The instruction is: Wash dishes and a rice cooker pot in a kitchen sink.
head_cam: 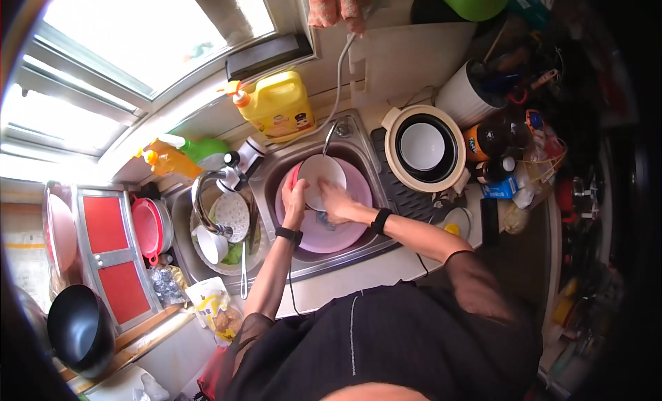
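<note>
My left hand [294, 200] grips the left rim of a bowl [336, 169] with a pale inside and a reddish outer side. My right hand [335, 200] reaches into the bowl, its blurred fingers against the inner surface; what lies under the palm is hidden. The bowl is tilted above a pink plastic basin [362, 186], which sits in the right bay of a stainless steel sink [269, 165]. A slim curved spout [329, 137] ends just above the bowl's far rim. Below my right hand, a small bluish patch shows in the basin.
In the left bay, a chrome faucet [199, 194] hangs over a white bowl [211, 246], a speckled dish [232, 215] and greens. A yellow detergent jug [282, 109] stands behind. To the right, a cream-rimmed pot [390, 163] holding a white bowl [421, 146] rests on a dark mat [408, 199].
</note>
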Tool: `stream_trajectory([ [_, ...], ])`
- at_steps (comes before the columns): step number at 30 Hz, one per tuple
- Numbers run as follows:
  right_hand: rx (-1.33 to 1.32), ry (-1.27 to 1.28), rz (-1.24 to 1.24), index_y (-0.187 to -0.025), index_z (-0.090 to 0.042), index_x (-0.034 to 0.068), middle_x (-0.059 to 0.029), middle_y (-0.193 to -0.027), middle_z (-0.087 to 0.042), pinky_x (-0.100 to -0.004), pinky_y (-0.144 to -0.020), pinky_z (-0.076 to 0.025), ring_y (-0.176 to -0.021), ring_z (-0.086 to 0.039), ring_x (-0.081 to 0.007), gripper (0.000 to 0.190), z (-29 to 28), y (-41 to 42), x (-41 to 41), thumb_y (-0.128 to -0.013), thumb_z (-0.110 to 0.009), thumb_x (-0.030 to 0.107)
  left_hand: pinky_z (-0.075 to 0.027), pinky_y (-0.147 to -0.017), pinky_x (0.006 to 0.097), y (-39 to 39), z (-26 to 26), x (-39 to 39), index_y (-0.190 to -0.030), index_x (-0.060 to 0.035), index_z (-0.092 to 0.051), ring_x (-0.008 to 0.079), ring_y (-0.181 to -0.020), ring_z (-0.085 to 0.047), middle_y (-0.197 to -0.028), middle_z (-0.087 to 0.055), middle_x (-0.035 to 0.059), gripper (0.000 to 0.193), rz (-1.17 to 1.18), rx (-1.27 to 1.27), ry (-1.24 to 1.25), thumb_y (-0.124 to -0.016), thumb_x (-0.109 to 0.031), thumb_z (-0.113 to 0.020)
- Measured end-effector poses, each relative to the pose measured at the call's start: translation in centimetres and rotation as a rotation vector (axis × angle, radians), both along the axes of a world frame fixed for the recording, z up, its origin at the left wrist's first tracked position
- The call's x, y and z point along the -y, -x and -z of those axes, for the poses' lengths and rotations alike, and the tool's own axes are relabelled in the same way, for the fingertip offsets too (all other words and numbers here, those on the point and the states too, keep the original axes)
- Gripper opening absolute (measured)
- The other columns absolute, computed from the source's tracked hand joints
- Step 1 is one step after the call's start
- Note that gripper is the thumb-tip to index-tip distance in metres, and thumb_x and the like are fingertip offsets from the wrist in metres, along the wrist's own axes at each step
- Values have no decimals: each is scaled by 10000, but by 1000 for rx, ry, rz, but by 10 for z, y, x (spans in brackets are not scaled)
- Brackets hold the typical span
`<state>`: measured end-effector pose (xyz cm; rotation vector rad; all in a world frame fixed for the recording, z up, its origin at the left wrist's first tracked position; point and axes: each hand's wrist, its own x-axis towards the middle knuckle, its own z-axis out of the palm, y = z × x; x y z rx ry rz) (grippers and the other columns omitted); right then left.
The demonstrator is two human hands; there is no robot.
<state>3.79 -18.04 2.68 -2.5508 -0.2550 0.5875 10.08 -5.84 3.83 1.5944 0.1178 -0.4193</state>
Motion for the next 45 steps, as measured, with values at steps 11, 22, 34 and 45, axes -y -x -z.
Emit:
stream_trajectory([
  [11, 367, -139, -83, -1288, -423, 5, -201, -1251, -494, -379, -1031, -315, -1222, -430, -317, 565, -10, 24, 3, -726, -481, 3, -451, -789, 302, -11, 20, -17, -1160, -74, -583, 207, -848, -596, -932, -642, 125, 484, 4, 97, -177, -694, -191, -527],
  [22, 297, -594, 481, -988, -616, 54, -202, -879, -627, -435, -683, -482, -800, -607, -376, 209, -31, 25, -25, -787, -567, 82, -487, -727, 289, 10, 15, -11, -1201, -70, -478, 194, -886, -570, -1033, -567, 97, 495, -95, 136, -221, -725, -181, -554],
  [34, 291, -305, 160, -1175, -536, 87, -125, -1197, -545, -531, -1028, -280, -1168, -478, -276, 467, -17, 26, -10, -711, -553, 41, -429, -871, 358, 4, -27, 2, -1150, -81, -566, 290, -981, -582, -1055, -612, 173, 473, -71, 193, -224, -692, -200, -562],
  [45, 159, -669, 711, -1029, -575, 30, -218, -836, -614, -416, -662, -466, -801, -621, -354, 207, -37, 20, -38, -860, -479, 103, -424, -866, 399, 23, 6, 8, -1211, -59, -499, 349, -1001, -562, -1035, -600, 227, 545, -164, 333, -293, -705, -247, -571],
])
